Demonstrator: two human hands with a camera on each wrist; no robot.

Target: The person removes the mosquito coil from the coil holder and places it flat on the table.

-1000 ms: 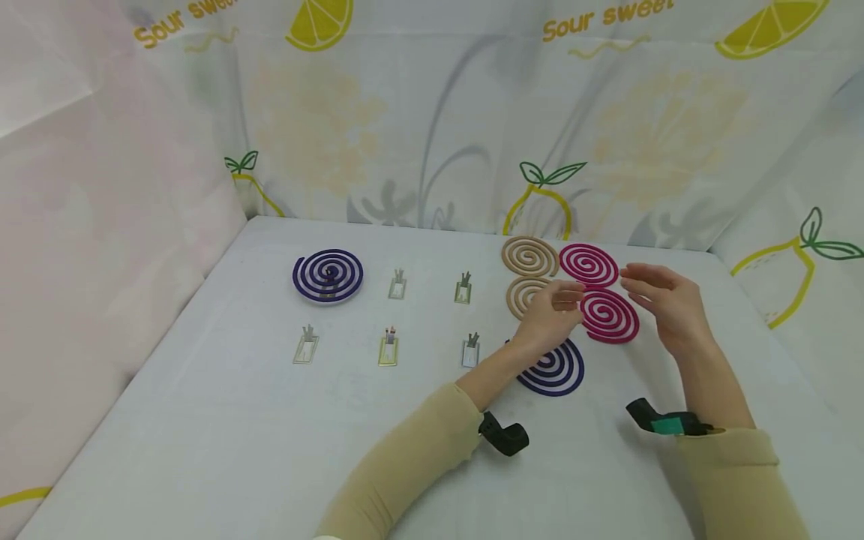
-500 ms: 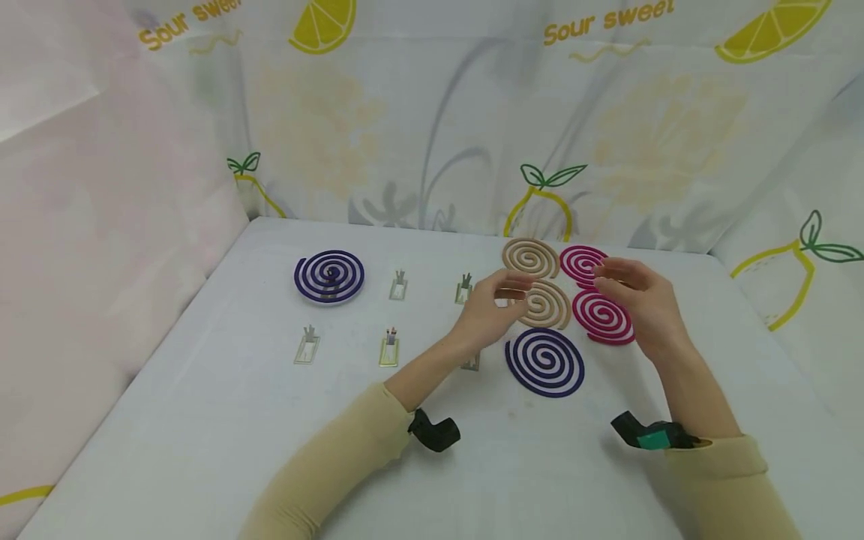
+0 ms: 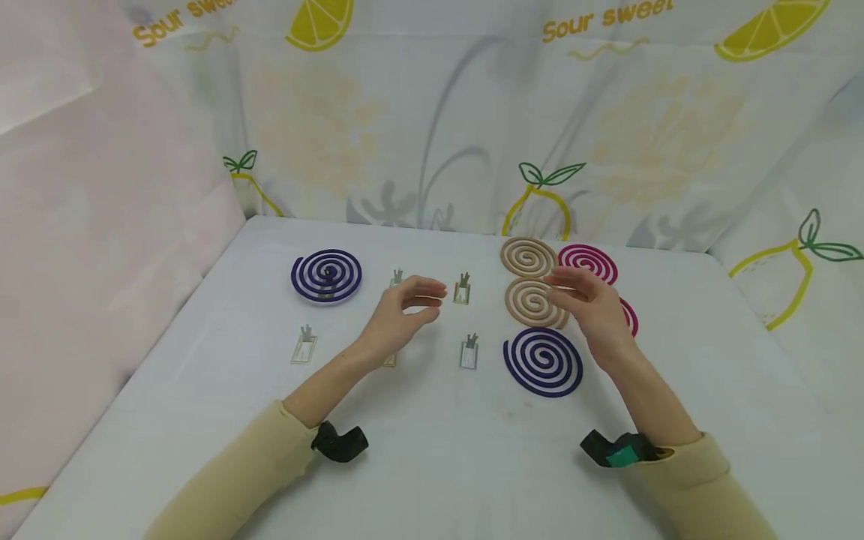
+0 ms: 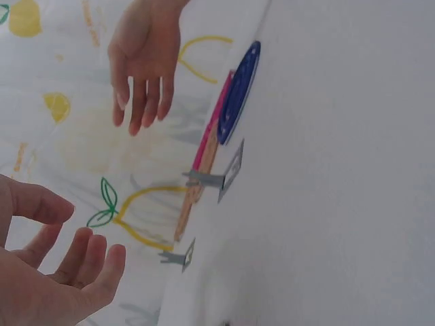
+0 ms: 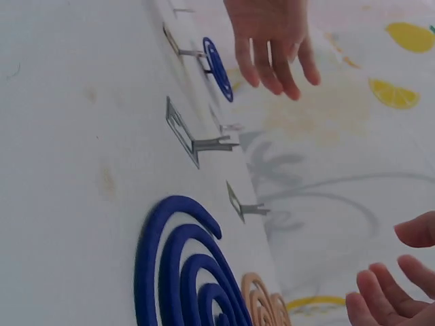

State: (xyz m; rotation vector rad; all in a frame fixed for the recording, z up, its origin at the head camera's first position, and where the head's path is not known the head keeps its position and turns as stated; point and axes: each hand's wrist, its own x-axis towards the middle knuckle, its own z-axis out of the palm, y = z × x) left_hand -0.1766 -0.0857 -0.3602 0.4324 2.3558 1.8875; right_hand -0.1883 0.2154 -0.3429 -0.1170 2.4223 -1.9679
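My left hand (image 3: 397,321) hovers over the metal coil stands in the middle of the table, fingers loosely bent and holding nothing. Partly behind it are a rear stand (image 3: 397,276) and a front stand (image 3: 390,361). My right hand (image 3: 597,321), also holding nothing, hangs above the right-hand group of mosquito coils. That group has two tan coils (image 3: 529,257), two magenta coils (image 3: 594,256) and a dark blue coil (image 3: 544,360). The right hand covers much of the nearer magenta one. At the far left, another dark blue coil (image 3: 328,271) sits raised on a stand.
More small stands lie apart on the white table (image 3: 432,465): one front left (image 3: 304,349), one rear right (image 3: 462,292) and one front right (image 3: 469,354). A lemon-print cloth (image 3: 432,112) hangs behind the table and along its sides.
My left hand has moved left, from over the tan and magenta coils to above the stands. My right hand has shifted left, from beside the magenta coils to over the coil group.
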